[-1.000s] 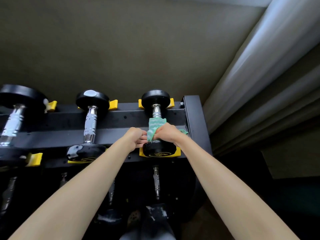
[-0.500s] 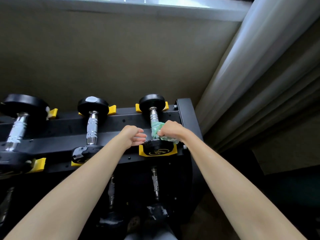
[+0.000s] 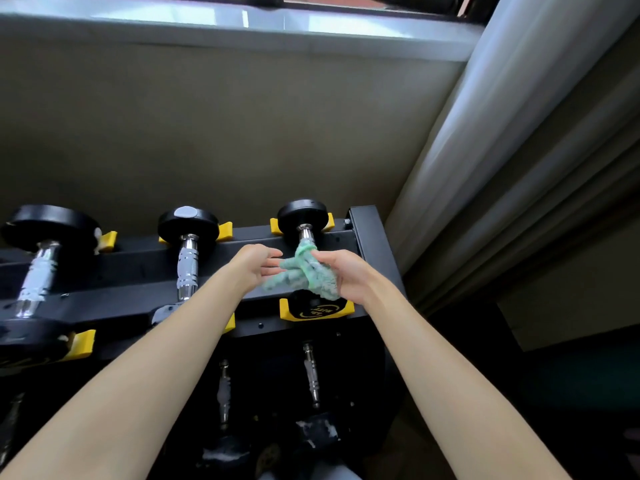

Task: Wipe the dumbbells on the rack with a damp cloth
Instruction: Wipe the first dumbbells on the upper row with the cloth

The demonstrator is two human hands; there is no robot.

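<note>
A crumpled green-and-white cloth (image 3: 304, 275) hangs in the air above the rightmost small dumbbell (image 3: 302, 216) on the black rack (image 3: 367, 237). My right hand (image 3: 346, 277) grips the cloth's right side. My left hand (image 3: 254, 266) is held just left of it, palm turned up, fingers straight and touching the cloth's blurred left end. The dumbbell's chrome handle is mostly hidden behind the cloth; its near black head (image 3: 317, 308) sits in a yellow cradle. Two larger dumbbells, one in the middle (image 3: 187, 251) and one at the left (image 3: 41, 268), lie on the same tier.
A lower tier holds more dumbbells with chrome handles (image 3: 310, 372). A beige wall (image 3: 207, 133) and a window sill (image 3: 242, 26) rise behind the rack. Grey curtains (image 3: 519, 150) hang close on the right, beside the rack's end post.
My right hand lifted the cloth off the small dumbbell's handle. My left hand uncurled from a fist and now lies open beside the cloth. The camera tilted upward, showing the window sill.
</note>
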